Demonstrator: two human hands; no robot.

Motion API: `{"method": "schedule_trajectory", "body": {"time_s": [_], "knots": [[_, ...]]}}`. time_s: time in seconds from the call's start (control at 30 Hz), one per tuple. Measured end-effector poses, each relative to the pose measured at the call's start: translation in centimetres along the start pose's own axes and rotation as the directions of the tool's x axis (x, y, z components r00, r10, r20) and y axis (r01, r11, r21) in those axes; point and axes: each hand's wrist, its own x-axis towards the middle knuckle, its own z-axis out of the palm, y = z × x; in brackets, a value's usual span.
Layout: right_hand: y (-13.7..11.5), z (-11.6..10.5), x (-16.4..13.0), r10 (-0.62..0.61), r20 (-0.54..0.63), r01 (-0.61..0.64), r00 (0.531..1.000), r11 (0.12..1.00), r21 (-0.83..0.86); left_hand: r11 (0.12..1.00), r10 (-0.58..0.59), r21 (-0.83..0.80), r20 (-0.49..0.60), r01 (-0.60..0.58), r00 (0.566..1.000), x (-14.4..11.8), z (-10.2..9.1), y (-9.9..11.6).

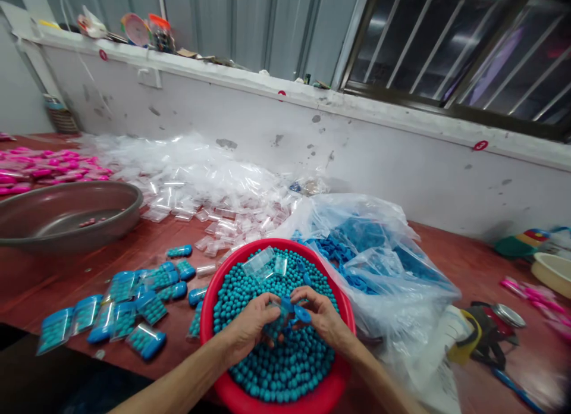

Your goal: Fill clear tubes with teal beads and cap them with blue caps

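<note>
No readable labels anywhere. Left hand (247,331) and right hand (323,319) both closed on a small clear capsule (279,319) with a blue cap (300,313), held over a red basin (214,307) full of teal beads (285,366). Left on the worktop (446,253): filled capsules (120,310), grey metal bowl (66,215), pink pieces (44,170). Right: bag of blue caps (370,247)

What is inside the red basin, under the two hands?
The red basin is filled with small teal beads. Two empty clear capsule boxes lie on them. The left hand and right hand cover the beads beneath; the basin's bottom is hidden.
</note>
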Motion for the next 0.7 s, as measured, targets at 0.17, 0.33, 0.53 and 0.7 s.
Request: {"method": "schedule_trajectory", "body": {"time_s": [0.17,0.33,0.53,0.7], "knots": [[-0.8,-0.2,-1.1,0.103,0.031,-0.103,0.994,0.995,0.010,0.996,0.072,0.050,-0.022,-0.070,0.997,-0.3,0.4,-0.1],[-0.7,0.5,-1.5,0.207,0.042,-0.206,0.977,0.978,-0.036,0.980,0.108,0.169,-0.013,-0.104,0.994,-0.4,0.9,-0.1],[0.5,1.0,-0.6,0.051,-0.130,-0.080,0.990,0.971,-0.227,0.964,0.144,0.233,-0.055,-0.128,0.988,-0.2,1.1,0.3],[0.2,1.5,-1.0,-0.152,-0.030,0.116,0.988,0.855,-0.505,0.951,0.186,0.266,-0.076,-0.160,0.980,-0.5,1.2,0.4]]}}
